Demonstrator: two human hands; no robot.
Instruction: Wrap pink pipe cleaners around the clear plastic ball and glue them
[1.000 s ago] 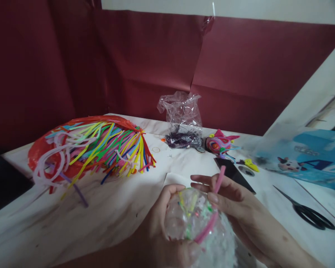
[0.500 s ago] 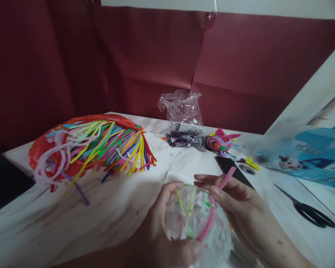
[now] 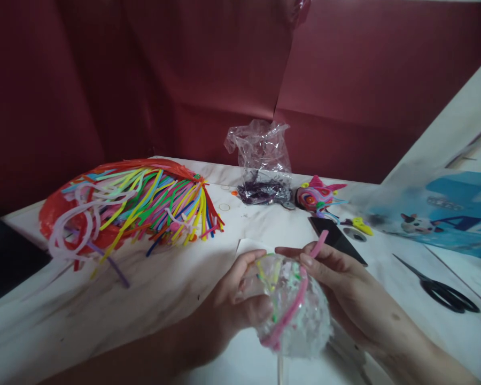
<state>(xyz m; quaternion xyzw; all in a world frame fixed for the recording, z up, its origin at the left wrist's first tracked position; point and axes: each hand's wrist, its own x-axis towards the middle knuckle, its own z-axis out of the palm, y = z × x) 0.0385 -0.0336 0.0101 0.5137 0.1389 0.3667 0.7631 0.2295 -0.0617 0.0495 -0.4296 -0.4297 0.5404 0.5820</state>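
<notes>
A clear, rough-surfaced dome [image 3: 310,326] with yellow and green bits on it sits between my hands, a thin stick showing below it. My left hand [image 3: 240,299] wraps round its left side, the thumb lying over the front. Across the dome runs a pink pipe cleaner [image 3: 291,310], its upper end sticking out past the rim. With thumb and fingers my right hand [image 3: 331,267] pinches that pipe cleaner near the top right of the dome. White paper [image 3: 248,246] lies partly hidden behind the hands.
Many coloured pipe cleaners [image 3: 156,206] lie on a red bag [image 3: 50,219] at left. Behind stand a clear plastic bag [image 3: 262,155] and a pink decorated figure [image 3: 316,195]. Black scissors [image 3: 441,289], a dark flat slab [image 3: 336,243] and a blue package [image 3: 460,214] are at right.
The dome has tipped and risen slightly, showing the stick beneath. My left thumb has shifted up and left, uncovering the pink pipe cleaner's lower end. The view has tilted slightly down.
</notes>
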